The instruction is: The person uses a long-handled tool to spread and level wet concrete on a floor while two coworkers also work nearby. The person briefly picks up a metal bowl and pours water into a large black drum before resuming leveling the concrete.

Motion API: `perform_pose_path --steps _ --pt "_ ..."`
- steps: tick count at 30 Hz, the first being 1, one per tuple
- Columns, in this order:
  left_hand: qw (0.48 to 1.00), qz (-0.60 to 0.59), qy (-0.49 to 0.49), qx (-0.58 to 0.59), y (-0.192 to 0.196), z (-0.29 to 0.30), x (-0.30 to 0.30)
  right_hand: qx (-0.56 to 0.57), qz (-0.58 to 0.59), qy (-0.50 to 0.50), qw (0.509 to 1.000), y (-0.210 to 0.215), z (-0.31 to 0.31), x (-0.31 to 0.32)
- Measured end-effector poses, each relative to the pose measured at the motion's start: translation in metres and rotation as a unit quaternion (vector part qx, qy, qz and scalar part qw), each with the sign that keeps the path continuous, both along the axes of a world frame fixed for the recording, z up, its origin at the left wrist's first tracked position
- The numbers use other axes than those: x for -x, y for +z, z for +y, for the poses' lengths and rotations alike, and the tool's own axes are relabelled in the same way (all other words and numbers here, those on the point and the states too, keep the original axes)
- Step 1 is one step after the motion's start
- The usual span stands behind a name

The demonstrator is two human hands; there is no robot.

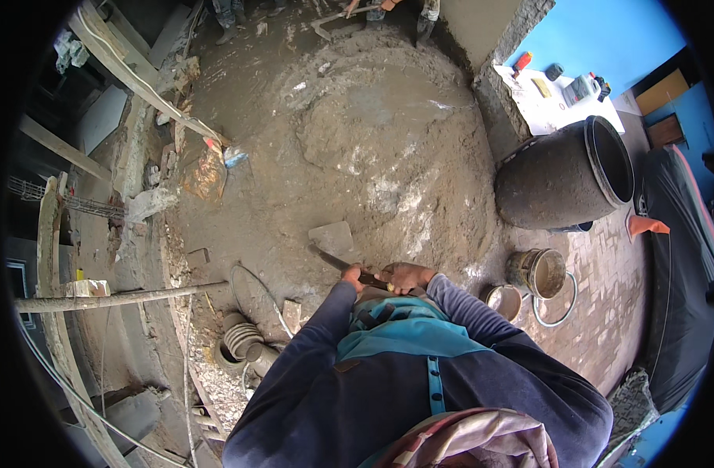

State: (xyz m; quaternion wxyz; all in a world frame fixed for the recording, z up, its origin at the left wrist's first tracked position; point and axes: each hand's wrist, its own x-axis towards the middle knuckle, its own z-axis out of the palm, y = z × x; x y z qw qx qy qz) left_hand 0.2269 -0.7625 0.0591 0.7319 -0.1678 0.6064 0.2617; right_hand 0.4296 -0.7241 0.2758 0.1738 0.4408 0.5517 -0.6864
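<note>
My left hand [352,277] is closed around the dark handle of a shovel [335,259], with the fingers wrapped round it. Close to my body, my right hand [407,278] grips the same handle near its end. The shovel's flat blade [333,237] points away from me and rests at the near edge of a wide heap of wet grey mortar [427,168]. Pale dry patches show on the heap's near right side. Across it, at the far edge, another person's hands hold a long-handled tool [322,30] against the mix.
A big black barrel [540,183] leans at the right, with a bucket [538,273] and a smaller bucket [503,303] nearer me. Stacked buckets [243,340] and a hose [263,288] lie at my left. Wooden poles [119,296] and broken masonry line the left side.
</note>
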Motion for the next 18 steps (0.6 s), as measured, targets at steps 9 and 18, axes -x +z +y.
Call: perform_pose_path --steps 9,18 --pt "0.991 0.113 0.024 0.060 -0.044 -0.037 0.125 0.011 -0.129 -0.509 0.851 -0.070 -0.075 -0.193" --pt "0.980 0.053 0.192 0.013 -0.025 -0.067 0.131 0.044 -0.225 -0.500 0.835 -0.119 -0.170 -0.249"
